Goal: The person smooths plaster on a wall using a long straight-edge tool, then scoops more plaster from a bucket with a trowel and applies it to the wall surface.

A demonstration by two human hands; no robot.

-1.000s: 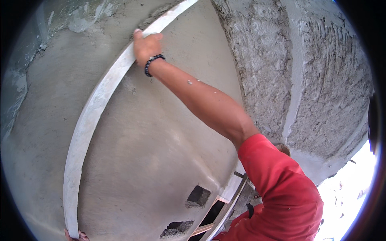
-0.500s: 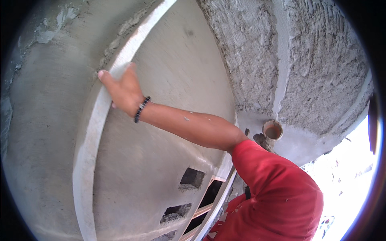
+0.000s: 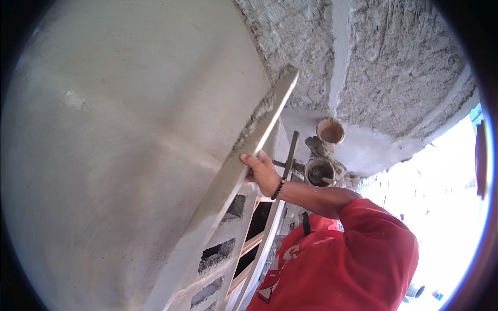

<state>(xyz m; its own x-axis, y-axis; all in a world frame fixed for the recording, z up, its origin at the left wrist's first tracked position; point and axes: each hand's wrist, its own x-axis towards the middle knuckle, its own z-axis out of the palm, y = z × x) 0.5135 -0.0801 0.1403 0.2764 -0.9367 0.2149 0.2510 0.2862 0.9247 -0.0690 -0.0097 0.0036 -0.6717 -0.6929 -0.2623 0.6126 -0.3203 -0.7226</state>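
My right hand [image 3: 263, 173] is closed around the edge of a long, pale straightedge board [image 3: 210, 207] that slants across the middle of the view. A dark beaded bracelet circles my wrist. Wet mortar [image 3: 257, 120] clings in a rough line along the board's left edge, towards its upper end. The board lies against or very near a smooth grey plastered wall [image 3: 119, 129]; I cannot tell whether it touches. Its lower end runs down towards the bottom edge of the picture. My left hand is out of the picture.
Two mortar-smeared buckets [image 3: 331, 131] stand right of the board, with a thin grey bar [image 3: 292, 150] beside them. Square holes [image 3: 217, 255] and a wood-framed opening [image 3: 252, 243] break the lower wall. Rough, unsmoothed plaster [image 3: 394, 72] covers the upper right.
My right hand and the board have moved right and down. The board's upper end, cut off before, now shows. A second bucket has come into view.
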